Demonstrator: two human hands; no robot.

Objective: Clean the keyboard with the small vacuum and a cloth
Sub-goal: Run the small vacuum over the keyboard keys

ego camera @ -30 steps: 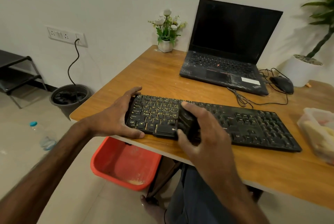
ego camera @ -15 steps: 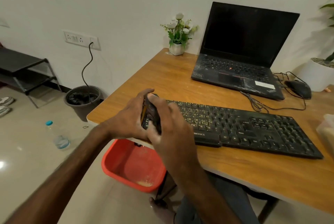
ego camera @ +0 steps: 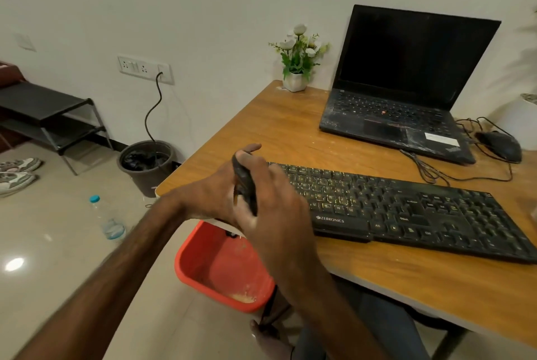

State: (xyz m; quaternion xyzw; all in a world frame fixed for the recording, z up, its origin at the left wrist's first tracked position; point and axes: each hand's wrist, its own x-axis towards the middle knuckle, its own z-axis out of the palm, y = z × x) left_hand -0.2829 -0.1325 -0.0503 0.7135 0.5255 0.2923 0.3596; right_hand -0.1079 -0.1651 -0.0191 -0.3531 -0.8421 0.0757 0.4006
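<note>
— Where was the keyboard (ego camera: 406, 208)?
— Flat on the bench (ego camera: 276, 127), in front of the laptop (ego camera: 406, 68), with its left end near the bench's corner, above a red tub (ego camera: 220, 266) on the floor.
— And the hands?
— The right hand (ego camera: 279, 214) was curled round the small vacuum (ego camera: 245, 182) at the keyboard's left end. The left hand (ego camera: 212, 194) sat just beside it, fingers hidden, so I couldn't tell its grip

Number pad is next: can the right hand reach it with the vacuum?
Probably yes: the right hand holds the vacuum at the keyboard's left end, and nothing lies on the keys up to the number pad.
</note>
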